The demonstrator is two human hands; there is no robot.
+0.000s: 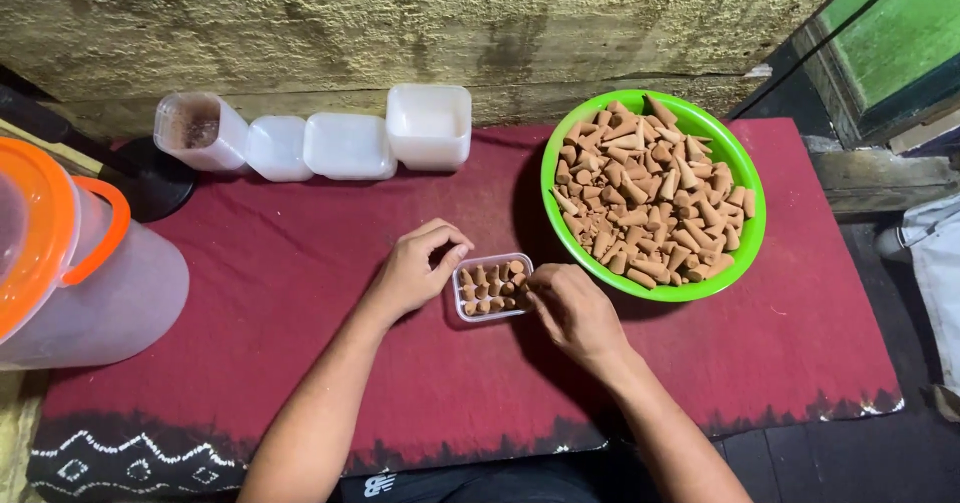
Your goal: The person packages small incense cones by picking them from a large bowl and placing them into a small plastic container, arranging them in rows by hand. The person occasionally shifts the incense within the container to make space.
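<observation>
1. A small clear box (492,286), just left of the green bowl (745,248), is being filled with brown cones (650,198).
2. The box is steadied by the left hand (415,271), fingers curled at its left edge.
3. A cone seems pinched at the box's right edge by the right hand (572,308).
4. Judged next: careful upright placement in the remaining gap.

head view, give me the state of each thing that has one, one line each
small clear box: open, upright, nearly full of brown cones
green bowl: upright, heaped with brown cones
left hand: steadying the small clear box at its left edge
right hand: fingertips at the box's right end, on the cones
row of white tubs: lying on their sides, no lids, apparently empty
orange-lidded jug: lid on
</observation>
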